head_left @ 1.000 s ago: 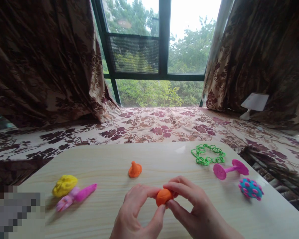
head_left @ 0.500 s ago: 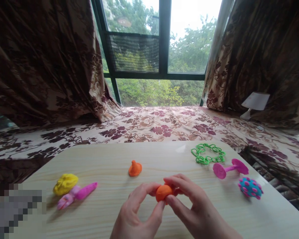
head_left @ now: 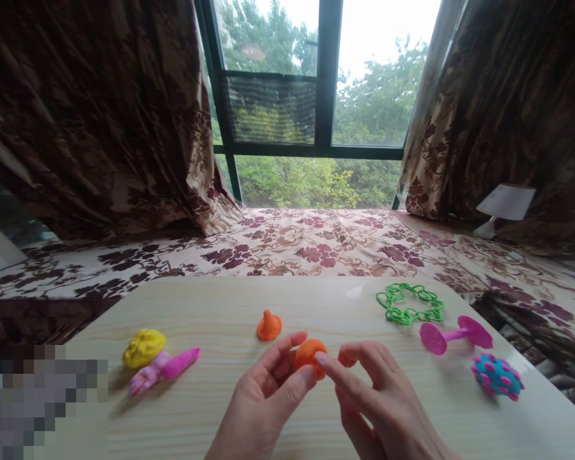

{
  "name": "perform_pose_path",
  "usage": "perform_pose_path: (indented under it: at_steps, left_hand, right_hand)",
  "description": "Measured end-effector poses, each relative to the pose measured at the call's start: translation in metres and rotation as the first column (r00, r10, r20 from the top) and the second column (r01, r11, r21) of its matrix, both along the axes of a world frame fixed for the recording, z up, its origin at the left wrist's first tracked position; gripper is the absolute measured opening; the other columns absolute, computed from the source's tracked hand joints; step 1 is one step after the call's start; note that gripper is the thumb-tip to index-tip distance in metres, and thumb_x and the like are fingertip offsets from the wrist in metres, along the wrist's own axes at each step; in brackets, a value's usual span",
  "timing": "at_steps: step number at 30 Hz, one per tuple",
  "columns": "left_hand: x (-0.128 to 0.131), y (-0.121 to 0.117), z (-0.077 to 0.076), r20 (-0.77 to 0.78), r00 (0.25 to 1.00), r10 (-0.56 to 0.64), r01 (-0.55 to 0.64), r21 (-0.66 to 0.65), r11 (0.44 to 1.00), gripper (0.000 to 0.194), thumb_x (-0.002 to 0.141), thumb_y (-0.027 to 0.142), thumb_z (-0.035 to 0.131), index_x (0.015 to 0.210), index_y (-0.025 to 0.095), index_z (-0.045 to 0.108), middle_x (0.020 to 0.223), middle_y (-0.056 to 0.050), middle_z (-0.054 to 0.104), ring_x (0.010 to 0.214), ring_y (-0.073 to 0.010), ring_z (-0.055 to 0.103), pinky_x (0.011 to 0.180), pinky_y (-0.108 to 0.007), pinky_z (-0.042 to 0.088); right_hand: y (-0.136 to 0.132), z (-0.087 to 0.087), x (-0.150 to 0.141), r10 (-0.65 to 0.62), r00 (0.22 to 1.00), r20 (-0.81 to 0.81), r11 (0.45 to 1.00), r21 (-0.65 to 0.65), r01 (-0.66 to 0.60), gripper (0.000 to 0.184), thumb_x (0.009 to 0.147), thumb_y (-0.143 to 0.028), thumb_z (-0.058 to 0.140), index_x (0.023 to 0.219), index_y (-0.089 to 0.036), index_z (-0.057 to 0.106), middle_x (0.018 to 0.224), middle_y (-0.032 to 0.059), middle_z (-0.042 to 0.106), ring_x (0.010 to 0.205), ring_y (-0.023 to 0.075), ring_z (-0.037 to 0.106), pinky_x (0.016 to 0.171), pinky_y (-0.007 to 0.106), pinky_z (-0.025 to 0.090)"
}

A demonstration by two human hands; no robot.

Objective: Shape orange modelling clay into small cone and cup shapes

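Note:
An orange lump of modelling clay [head_left: 308, 351], rounded in shape, is held above the table between the thumb and fingers of my left hand [head_left: 273, 390]. My right hand [head_left: 381, 390] touches the lump's right side with an extended index finger; its other fingers are apart and hold nothing. Just beyond my left hand stands a small orange clay piece [head_left: 269, 326], with a wide base and a pointed top.
Left on the table [head_left: 211, 300] lies a yellow and pink clay figure [head_left: 144, 348]. At right are a green clay chain ring [head_left: 388, 313], a pink dumbbell shape [head_left: 434, 338] and a blue lump with pink dots [head_left: 497, 375]. A lamp [head_left: 506, 201] stands behind.
My right hand has let go of the orange clay, leaving one fingertip on it. The lump has turned in my left hand. The whole view has shifted slightly.

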State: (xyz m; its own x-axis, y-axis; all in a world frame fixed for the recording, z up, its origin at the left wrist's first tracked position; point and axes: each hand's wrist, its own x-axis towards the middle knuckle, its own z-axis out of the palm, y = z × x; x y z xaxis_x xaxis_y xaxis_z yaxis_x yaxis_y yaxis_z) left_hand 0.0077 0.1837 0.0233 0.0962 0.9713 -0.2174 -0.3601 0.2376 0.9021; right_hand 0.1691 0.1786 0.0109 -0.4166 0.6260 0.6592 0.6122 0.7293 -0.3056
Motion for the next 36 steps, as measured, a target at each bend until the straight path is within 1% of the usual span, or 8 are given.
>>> perform_pose_path:
  at_steps: [3, 5, 7, 11, 18, 25, 30, 36]
  left_hand:
    - [0.002, -0.004, 0.003, 0.040, 0.997, -0.070, 0.071, -0.028, 0.997, 0.035, 0.067, 0.028, 0.065, 0.099, 0.017, 0.060, 0.095, -0.006, 0.065, 0.096, -0.0215, 0.057, 0.092, -0.039, 0.040]
    - [0.003, -0.005, 0.003, 0.130, 0.984, -0.126, 0.131, -0.035, 0.991, 0.022, 0.073, 0.029, 0.058, 0.088, 0.014, 0.062, 0.092, -0.007, 0.065, 0.095, -0.0214, 0.057, 0.090, -0.039, 0.041]
    - [0.003, -0.005, 0.001, 0.260, 0.953, -0.155, 0.178, -0.068, 0.982, 0.020, 0.077, 0.029, 0.051, 0.084, 0.014, 0.061, 0.090, -0.007, 0.064, 0.091, -0.0201, 0.058, 0.086, -0.037, 0.044]
    - [0.001, -0.003, -0.004, 0.428, 0.895, -0.122, 0.216, -0.178, 0.960, 0.025, 0.080, 0.026, 0.048, 0.103, 0.018, 0.053, 0.089, -0.005, 0.063, 0.088, -0.0169, 0.061, 0.085, -0.035, 0.043]
    - [-0.003, -0.001, -0.003, 0.442, 0.896, -0.053, 0.168, -0.226, 0.960, 0.023, 0.081, 0.025, 0.048, 0.100, 0.014, 0.054, 0.089, -0.007, 0.064, 0.090, -0.0163, 0.060, 0.086, -0.030, 0.043]
    - [-0.006, -0.002, -0.004, 0.489, 0.871, -0.057, 0.180, -0.210, 0.961, 0.033, 0.080, 0.019, 0.050, 0.113, 0.016, 0.048, 0.087, -0.008, 0.061, 0.080, -0.0125, 0.060, 0.079, -0.028, 0.045]
    - [-0.009, -0.001, -0.009, 0.531, 0.845, -0.054, 0.197, -0.216, 0.956, 0.029, 0.082, 0.026, 0.047, 0.107, 0.012, 0.051, 0.089, -0.010, 0.060, 0.082, -0.0145, 0.059, 0.077, -0.026, 0.045]
    - [-0.007, 0.001, -0.007, 0.537, 0.842, -0.048, 0.183, -0.202, 0.962, 0.026, 0.083, 0.025, 0.045, 0.103, 0.011, 0.052, 0.098, -0.013, 0.059, 0.089, -0.0184, 0.057, 0.082, -0.030, 0.044]
  right_hand:
    - [-0.001, -0.001, -0.002, 0.021, 0.998, 0.052, 1.000, -0.013, -0.021, 0.058, 0.069, -0.001, 0.042, 0.122, -0.024, 0.044, 0.091, 0.0079, 0.049, 0.079, 0.0186, 0.049, 0.067, 0.034, 0.044]
    - [-0.001, -0.001, -0.005, 0.030, 0.996, 0.079, 0.999, -0.028, -0.028, 0.059, 0.068, -0.001, 0.042, 0.122, -0.023, 0.044, 0.091, 0.0081, 0.050, 0.078, 0.0188, 0.049, 0.066, 0.033, 0.044]
    - [-0.001, -0.001, -0.008, 0.038, 0.994, 0.103, 0.999, -0.023, -0.036, 0.058, 0.068, -0.001, 0.042, 0.122, -0.021, 0.044, 0.091, 0.0084, 0.052, 0.078, 0.0186, 0.049, 0.066, 0.032, 0.044]
    - [0.000, 0.000, -0.011, 0.035, 0.988, 0.148, 0.999, 0.030, -0.040, 0.058, 0.069, -0.002, 0.041, 0.125, -0.020, 0.041, 0.093, 0.0091, 0.054, 0.077, 0.0186, 0.049, 0.065, 0.032, 0.043]
    - [-0.001, -0.006, -0.015, -0.031, 0.987, 0.160, 0.985, 0.171, 0.003, 0.059, 0.067, 0.001, 0.040, 0.123, -0.016, 0.043, 0.081, 0.0087, 0.054, 0.071, 0.0186, 0.046, 0.065, 0.035, 0.042]
    - [-0.001, -0.009, -0.022, -0.059, 0.981, 0.183, 0.970, 0.241, 0.014, 0.046, 0.070, 0.000, 0.040, 0.112, -0.014, 0.054, 0.073, 0.0072, 0.054, 0.068, 0.0175, 0.046, 0.063, 0.034, 0.042]
    - [-0.002, -0.009, -0.024, -0.073, 0.981, 0.177, 0.966, 0.257, 0.025, 0.039, 0.074, -0.004, 0.040, 0.108, -0.015, 0.057, 0.072, 0.0064, 0.054, 0.067, 0.0165, 0.047, 0.063, 0.033, 0.042]
    - [-0.003, -0.010, -0.026, -0.084, 0.977, 0.194, 0.967, 0.254, 0.033, 0.034, 0.079, -0.007, 0.039, 0.107, -0.016, 0.057, 0.071, 0.0057, 0.054, 0.066, 0.0154, 0.048, 0.063, 0.032, 0.041]
